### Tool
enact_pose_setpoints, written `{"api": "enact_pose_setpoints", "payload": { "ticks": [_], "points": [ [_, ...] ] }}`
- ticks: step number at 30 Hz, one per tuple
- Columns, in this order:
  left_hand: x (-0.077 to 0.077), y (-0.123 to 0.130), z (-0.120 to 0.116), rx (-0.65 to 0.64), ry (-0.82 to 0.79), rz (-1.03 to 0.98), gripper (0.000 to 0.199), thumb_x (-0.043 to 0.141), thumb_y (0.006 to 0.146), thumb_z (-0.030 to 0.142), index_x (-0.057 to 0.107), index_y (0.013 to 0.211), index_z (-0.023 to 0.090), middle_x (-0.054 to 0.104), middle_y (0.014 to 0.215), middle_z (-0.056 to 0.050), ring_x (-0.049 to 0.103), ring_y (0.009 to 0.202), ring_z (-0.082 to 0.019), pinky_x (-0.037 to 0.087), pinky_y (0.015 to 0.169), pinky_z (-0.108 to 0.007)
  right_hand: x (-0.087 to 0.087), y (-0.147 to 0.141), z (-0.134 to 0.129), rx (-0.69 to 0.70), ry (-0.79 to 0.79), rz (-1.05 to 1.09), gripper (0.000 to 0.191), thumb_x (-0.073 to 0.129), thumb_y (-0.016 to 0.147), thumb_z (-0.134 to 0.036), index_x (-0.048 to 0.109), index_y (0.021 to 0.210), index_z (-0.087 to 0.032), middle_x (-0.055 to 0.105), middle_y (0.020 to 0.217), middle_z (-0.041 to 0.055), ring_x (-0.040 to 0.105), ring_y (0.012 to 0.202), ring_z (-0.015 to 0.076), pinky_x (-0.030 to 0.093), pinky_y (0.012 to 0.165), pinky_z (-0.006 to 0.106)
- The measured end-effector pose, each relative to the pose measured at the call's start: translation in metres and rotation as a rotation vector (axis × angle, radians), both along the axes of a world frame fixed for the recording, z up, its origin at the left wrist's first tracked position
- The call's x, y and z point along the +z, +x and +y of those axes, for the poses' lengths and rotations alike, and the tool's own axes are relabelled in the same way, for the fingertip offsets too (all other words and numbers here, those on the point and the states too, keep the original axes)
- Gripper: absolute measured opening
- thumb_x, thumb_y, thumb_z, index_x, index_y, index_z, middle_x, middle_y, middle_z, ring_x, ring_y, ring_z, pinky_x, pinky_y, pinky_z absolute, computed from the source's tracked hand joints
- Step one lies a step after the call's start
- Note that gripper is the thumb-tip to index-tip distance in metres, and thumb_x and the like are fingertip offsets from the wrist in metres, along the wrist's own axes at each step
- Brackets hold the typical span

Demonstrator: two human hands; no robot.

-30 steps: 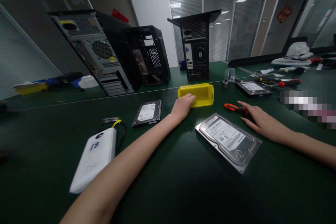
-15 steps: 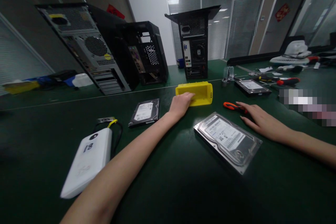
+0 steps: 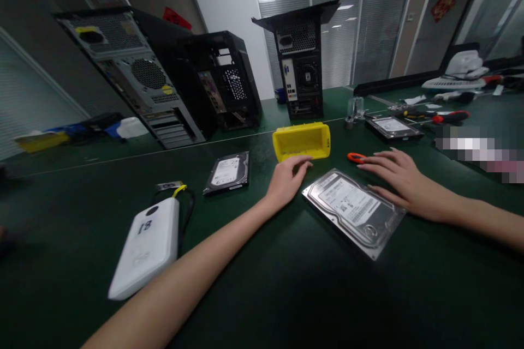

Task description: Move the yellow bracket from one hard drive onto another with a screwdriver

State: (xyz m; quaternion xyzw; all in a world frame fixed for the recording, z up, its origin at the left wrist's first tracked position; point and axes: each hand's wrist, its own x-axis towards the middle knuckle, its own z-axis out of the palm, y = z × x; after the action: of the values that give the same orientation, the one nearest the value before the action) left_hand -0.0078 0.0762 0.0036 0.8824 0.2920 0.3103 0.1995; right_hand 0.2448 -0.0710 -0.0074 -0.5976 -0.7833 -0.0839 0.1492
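A silver hard drive (image 3: pixel 347 212) lies label up in the middle of the green table. My right hand (image 3: pixel 403 180) is open over its upper right edge, the fingers stretched toward an orange-handled tool (image 3: pixel 356 157) that the fingers partly cover. Its far end is hidden, so I cannot tell its kind. My left hand (image 3: pixel 286 180) is just in front of a yellow plastic bin (image 3: pixel 282 142), which lies with its opening facing me. The thumb and fingers of that hand are apart, with nothing between them. To its left rests a second hard drive (image 3: pixel 226 172).
A white power bank (image 3: pixel 145 245) with a black cable lies at left, beside my forearm. Several computer cases (image 3: pixel 303 65) stand along the back. At right are a third hard drive (image 3: pixel 393 127), a clear plastic container (image 3: pixel 356 109) and red-handled pliers (image 3: pixel 450 116).
My left hand has come out of the yellow bin toward me and let it go. My right hand has shifted left over the hard drive's edge, covering more of the orange-handled tool.
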Motion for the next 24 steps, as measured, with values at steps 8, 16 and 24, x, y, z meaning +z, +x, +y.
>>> {"api": "enact_pose_setpoints", "payload": {
  "ticks": [8,16,24],
  "points": [
    [0.006,-0.04,-0.071,0.075,-0.256,0.104,0.053,0.034,0.092,0.045,0.026,0.141,0.026,0.046,0.137,-0.007,0.045,0.124,-0.022,0.038,0.103,-0.039,0.017,0.014,-0.033,0.223,-0.498,0.065,0.095,0.063,0.072,-0.035,0.003,0.146,-0.032,0.015,0.15,0.0027,0.022,0.133,0.0358,0.04,0.099,0.054],
    [0.007,-0.053,-0.105,0.068,-0.163,0.367,0.141,0.069,0.046,0.07,-0.021,0.142,0.021,0.004,0.151,-0.019,0.012,0.136,-0.043,0.021,0.105,-0.064,0.005,-0.045,-0.031,0.035,-0.362,0.219,0.097,0.057,0.065,-0.069,0.025,0.145,-0.023,0.023,0.15,0.0107,0.017,0.136,0.0365,0.019,0.107,0.062],
    [0.012,-0.05,-0.099,0.028,-0.164,0.372,0.142,0.071,0.045,0.067,-0.021,0.142,0.019,0.002,0.151,-0.02,0.01,0.137,-0.04,0.015,0.108,-0.061,-0.003,-0.082,-0.031,-0.054,-0.108,0.195,0.09,0.05,0.065,-0.074,0.04,0.136,-0.021,0.044,0.139,0.0098,0.032,0.132,0.0335,0.017,0.108,0.059]
  ]
}}
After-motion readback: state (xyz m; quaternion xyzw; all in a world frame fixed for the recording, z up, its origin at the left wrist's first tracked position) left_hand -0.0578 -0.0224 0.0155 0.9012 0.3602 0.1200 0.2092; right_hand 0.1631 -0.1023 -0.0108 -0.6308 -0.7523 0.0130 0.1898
